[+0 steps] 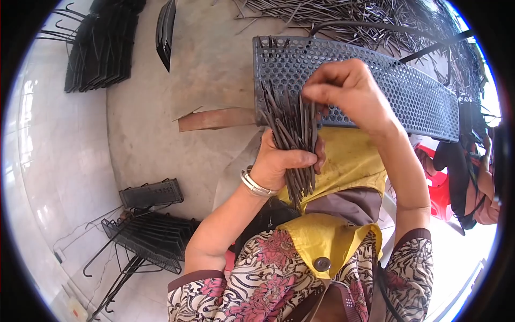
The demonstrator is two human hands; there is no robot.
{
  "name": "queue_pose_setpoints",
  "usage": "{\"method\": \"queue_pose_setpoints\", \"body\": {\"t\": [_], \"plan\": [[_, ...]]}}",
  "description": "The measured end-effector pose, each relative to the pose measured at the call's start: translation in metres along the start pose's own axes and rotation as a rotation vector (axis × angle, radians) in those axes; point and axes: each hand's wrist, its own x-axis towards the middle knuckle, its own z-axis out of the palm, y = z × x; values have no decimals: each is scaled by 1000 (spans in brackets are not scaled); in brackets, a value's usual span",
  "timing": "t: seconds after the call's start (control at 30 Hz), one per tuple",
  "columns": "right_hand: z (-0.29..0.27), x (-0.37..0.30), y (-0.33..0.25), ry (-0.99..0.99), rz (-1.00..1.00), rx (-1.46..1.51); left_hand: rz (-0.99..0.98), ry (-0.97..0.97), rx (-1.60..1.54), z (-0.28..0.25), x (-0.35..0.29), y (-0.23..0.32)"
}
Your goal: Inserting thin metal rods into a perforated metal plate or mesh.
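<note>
My left hand [284, 161] is wrapped round a thick bundle of thin dark sticks [289, 126], which fan out at their upper ends. Just above the bundle's top right, my right hand [346, 91] has thumb and fingers pinched together at the tip of a stick; the fingers partly hide it. Beyond both hands lies a long grey perforated rack [397, 88] with rows of round holes. A few short dark sticks show at its far left corner. A yellow apron [343, 155] covers my lap below the bundle.
Loose dark sticks [370, 27] are heaped on the floor at the far side. Black racks [102, 48] stand stacked at the far left, more racks [153, 231] at the near left. A reddish-brown strip [217, 119] lies left of the rack. Another person [472, 172] sits at the right.
</note>
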Motion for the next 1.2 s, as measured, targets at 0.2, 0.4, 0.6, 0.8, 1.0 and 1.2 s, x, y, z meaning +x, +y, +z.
{"method": "queue_pose_setpoints", "body": {"t": [0.2, 0.4, 0.6, 0.8, 1.0, 1.2], "plan": [[-20, 13, -5, 400, -222, 208, -3, 31, 42, 0, -1, 1], [-8, 47, 11, 683, -716, -24, 5, 25, 63, 1, 1, 0], [-2, 55, 10, 712, -826, -451, 12, 45, 69, 1, -1, 0], [-4, 57, 8, 701, -884, -605, 12, 28, 73, 2, 1, -2], [-7, 67, 22, 608, -938, -821, 15, 32, 85, 3, 3, 1], [-3, 56, 21, 416, -707, -1112, 16, 74, 131, 7, 0, 4]]}}
